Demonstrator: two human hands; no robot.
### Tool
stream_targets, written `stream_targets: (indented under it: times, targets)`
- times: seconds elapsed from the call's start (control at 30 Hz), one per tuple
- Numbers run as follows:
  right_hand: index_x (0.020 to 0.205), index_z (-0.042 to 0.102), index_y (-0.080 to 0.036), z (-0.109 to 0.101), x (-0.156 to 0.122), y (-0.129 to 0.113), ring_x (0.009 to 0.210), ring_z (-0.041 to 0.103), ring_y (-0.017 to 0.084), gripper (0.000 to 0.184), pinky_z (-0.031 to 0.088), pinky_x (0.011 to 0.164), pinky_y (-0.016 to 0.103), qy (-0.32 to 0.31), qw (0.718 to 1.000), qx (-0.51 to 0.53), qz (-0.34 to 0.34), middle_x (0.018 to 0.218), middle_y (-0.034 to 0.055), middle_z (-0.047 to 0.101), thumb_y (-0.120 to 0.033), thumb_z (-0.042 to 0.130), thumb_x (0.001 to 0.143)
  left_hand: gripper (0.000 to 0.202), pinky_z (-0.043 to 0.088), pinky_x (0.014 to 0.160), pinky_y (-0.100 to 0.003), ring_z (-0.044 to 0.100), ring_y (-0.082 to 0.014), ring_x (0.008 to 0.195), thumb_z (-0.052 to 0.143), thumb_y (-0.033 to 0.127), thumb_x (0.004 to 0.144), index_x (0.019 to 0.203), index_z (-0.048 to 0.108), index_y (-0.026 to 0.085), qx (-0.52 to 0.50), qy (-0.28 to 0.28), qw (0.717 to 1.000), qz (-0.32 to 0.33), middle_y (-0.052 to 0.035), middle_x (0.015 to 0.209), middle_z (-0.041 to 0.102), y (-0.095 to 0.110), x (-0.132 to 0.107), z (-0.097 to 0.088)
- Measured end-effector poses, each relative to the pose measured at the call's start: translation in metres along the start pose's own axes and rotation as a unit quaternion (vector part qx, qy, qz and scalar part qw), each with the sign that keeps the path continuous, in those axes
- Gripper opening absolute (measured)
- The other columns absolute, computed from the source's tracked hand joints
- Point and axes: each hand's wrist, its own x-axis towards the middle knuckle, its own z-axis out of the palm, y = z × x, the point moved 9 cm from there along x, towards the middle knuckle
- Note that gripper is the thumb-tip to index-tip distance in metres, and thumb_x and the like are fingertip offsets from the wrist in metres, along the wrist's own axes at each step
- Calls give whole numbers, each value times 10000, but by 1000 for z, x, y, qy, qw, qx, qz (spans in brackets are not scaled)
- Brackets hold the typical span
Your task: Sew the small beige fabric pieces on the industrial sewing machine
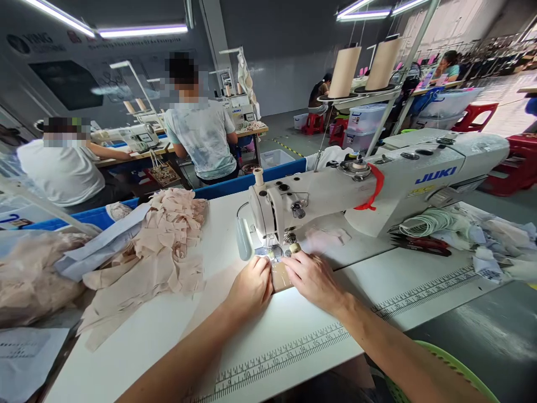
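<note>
A white JUKI sewing machine (377,184) stands on the white table (268,336). Under its needle lies a small beige fabric piece (280,276). My left hand (250,286) rests on the left side of that piece, fingers curled and pressed down on it. My right hand (312,277) lies on its right side, fingers stretched toward the presser foot (274,253) and touching the fabric. A larger strip of the same pale cloth runs from the needle toward me under my left forearm.
A heap of beige cut fabric pieces (163,240) sits at the left. Black scissors (419,244), a coil of white cord and scraps lie at the right. Two thread cones (364,67) stand behind the machine. Other people sit at machines beyond. A green basket (453,364) is at lower right.
</note>
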Motion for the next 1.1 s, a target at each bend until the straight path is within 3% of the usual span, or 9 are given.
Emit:
stream_targets:
  times: [0.17, 0.3, 0.4, 0.67, 0.9, 1.03, 1.1]
  targets:
    - [945, 665, -196, -1, 8, 19, 771, 622, 163, 220, 400, 652, 275, 6, 993, 96, 69, 969, 66, 703, -217, 454, 1007, 277, 612, 726, -381, 602, -259, 846, 403, 128, 931, 946, 676, 88, -8, 1, 1000, 8, -167, 964, 668, -1, 1, -2]
    - [877, 635, -199, 3, 26, 36, 714, 615, 162, 248, 381, 631, 259, -5, 984, 131, 119, 833, 52, 725, -289, 451, 1015, 307, 612, 771, -379, 608, -257, 880, 390, 124, 938, 1058, 664, 54, -8, 10, 1000, 12, -185, 1031, 673, -1, 1, -5]
    - [792, 616, -201, 4, 32, 43, 670, 586, 158, 263, 353, 613, 258, -4, 983, 120, 139, 758, 47, 714, -291, 479, 998, 300, 613, 756, -390, 600, -262, 864, 393, 129, 932, 1022, 672, 64, -3, 5, 1000, 13, -186, 1010, 677, -1, 1, -3]
    - [855, 661, -203, 1, 20, 44, 614, 565, 141, 288, 309, 570, 252, 18, 982, 108, 154, 738, 41, 718, -324, 451, 1010, 267, 597, 739, -368, 587, -249, 811, 430, 105, 897, 968, 686, 78, 31, -3, 999, 38, -150, 916, 670, 1, 7, -2]
    - [781, 665, -195, 5, 25, 48, 606, 557, 146, 301, 277, 560, 263, 22, 983, 87, 159, 718, 57, 726, -310, 482, 990, 234, 580, 723, -359, 601, -261, 875, 436, 110, 912, 975, 661, 109, 0, -41, 999, -15, -155, 996, 668, -12, 4, 10]
    - [796, 668, -196, -1, 18, 47, 572, 528, 132, 330, 264, 549, 255, 33, 984, 90, 147, 679, 36, 700, -331, 456, 1010, 239, 558, 743, -356, 624, -265, 931, 425, 120, 931, 1040, 638, 122, -6, -34, 999, -31, -153, 1060, 678, -14, 6, 7]
    - [769, 662, -191, -2, 15, 45, 551, 513, 125, 343, 259, 550, 261, 34, 986, 93, 134, 653, 29, 686, -320, 454, 1008, 258, 539, 741, -361, 629, -271, 958, 436, 130, 927, 1109, 618, 136, 14, -43, 997, -68, -144, 1104, 676, -21, 8, 2]
